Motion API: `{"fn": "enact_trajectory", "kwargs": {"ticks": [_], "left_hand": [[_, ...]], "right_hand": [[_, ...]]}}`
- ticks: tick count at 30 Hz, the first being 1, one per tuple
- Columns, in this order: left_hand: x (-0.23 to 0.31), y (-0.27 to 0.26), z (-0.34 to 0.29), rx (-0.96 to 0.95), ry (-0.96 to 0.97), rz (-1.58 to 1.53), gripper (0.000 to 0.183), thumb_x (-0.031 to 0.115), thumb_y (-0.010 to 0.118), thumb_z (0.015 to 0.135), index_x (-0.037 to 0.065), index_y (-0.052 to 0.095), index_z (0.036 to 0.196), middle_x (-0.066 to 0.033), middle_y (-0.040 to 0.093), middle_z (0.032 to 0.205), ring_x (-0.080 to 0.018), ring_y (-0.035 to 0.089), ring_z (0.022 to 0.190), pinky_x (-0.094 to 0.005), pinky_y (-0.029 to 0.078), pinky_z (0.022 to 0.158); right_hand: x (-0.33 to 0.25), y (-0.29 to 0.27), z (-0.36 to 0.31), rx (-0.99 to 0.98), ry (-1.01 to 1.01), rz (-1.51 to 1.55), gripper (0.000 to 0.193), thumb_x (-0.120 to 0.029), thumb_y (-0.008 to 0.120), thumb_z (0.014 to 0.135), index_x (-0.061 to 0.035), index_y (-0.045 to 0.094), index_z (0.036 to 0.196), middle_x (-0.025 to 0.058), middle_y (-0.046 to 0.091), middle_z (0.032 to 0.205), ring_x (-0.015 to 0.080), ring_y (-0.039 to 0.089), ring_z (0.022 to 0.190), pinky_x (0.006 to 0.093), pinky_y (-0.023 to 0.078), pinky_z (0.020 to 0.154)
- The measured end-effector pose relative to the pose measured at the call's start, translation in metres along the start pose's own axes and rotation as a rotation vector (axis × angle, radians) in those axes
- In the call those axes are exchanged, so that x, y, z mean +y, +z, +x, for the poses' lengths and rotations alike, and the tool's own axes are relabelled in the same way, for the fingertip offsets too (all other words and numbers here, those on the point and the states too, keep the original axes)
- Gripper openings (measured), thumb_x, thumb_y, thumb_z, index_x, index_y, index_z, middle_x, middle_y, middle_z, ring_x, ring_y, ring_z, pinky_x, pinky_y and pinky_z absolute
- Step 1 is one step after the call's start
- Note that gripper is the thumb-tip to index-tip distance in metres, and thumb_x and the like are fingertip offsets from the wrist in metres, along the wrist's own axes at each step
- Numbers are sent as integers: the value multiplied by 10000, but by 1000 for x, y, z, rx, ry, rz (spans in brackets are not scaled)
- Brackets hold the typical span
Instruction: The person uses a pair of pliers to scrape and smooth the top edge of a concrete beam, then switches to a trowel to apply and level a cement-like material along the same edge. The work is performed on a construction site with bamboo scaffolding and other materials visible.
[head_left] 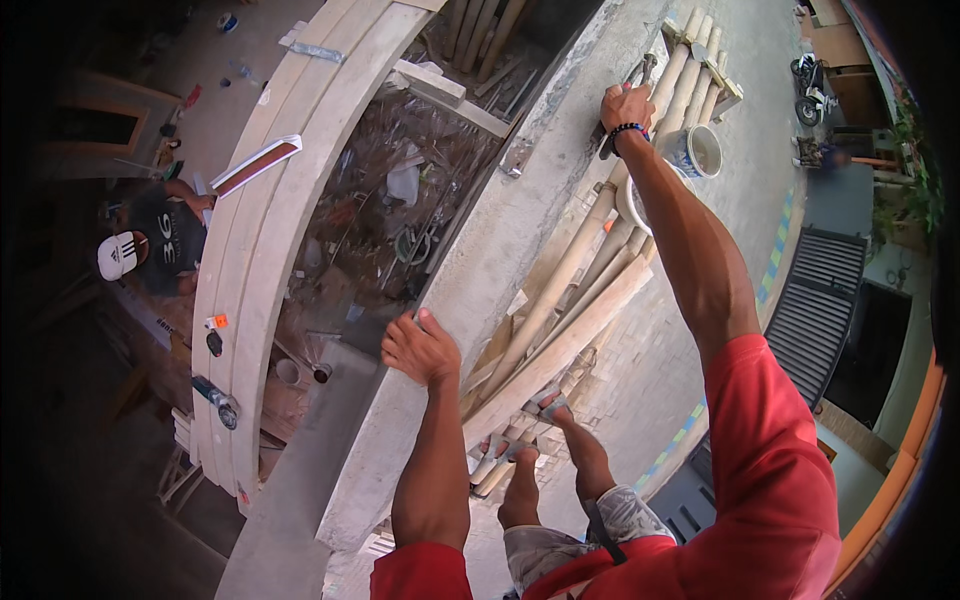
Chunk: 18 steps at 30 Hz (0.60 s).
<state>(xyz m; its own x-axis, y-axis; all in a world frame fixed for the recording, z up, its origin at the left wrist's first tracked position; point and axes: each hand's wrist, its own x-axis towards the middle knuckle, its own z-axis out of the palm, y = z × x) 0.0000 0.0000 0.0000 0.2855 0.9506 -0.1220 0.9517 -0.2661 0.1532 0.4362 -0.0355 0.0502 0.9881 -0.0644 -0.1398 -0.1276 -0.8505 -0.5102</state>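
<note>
My left hand [422,346] rests on the edge of a long grey concrete ledge [480,272], fingers apart and thumb raised, holding nothing. Further along the same ledge, my right hand [627,108] is stretched far forward and closed around a narrow dark hand tool [648,68]. One end of that tool sticks out past the fist; its exact kind does not show clearly. A white bucket [694,152] with blue marking stands just right of my right wrist. Another pale bucket [632,205] is partly hidden behind my right forearm.
Bamboo poles and a wooden plank [560,350] form a scaffold under my feet, high above the paved street [745,200]. Left of the ledge, a debris-strewn area [380,190] lies below. Beyond it, a curved board [290,210] carries a power tool [216,400]; a person [160,240] is beside it.
</note>
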Motion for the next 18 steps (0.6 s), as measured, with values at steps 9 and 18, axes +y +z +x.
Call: {"fn": "enact_trajectory", "kwargs": {"ticks": [9, 18], "left_hand": [[0, 4, 2, 15, 23, -19, 409, 442, 376, 991, 92, 587, 1026, -94, 556, 1071, -309, 467, 1071, -459, 301, 953], [0, 4, 5, 56, 46, -20, 407, 436, 383, 987, 90, 591, 1038, -101, 565, 1093, -316, 484, 1062, -464, 322, 919]], "right_hand": [[-7, 44, 35, 121, 0, -277, 447, -291, 542, 883, -38, 490, 1248, 278, 454, 1220, 442, 519, 1123, 497, 466, 907], [-5, 36, 25, 4, -131, -277, 612, -314, 459, 932, -66, 251, 1452, 313, 446, 1261, 468, 602, 1031, 477, 468, 909]]}}
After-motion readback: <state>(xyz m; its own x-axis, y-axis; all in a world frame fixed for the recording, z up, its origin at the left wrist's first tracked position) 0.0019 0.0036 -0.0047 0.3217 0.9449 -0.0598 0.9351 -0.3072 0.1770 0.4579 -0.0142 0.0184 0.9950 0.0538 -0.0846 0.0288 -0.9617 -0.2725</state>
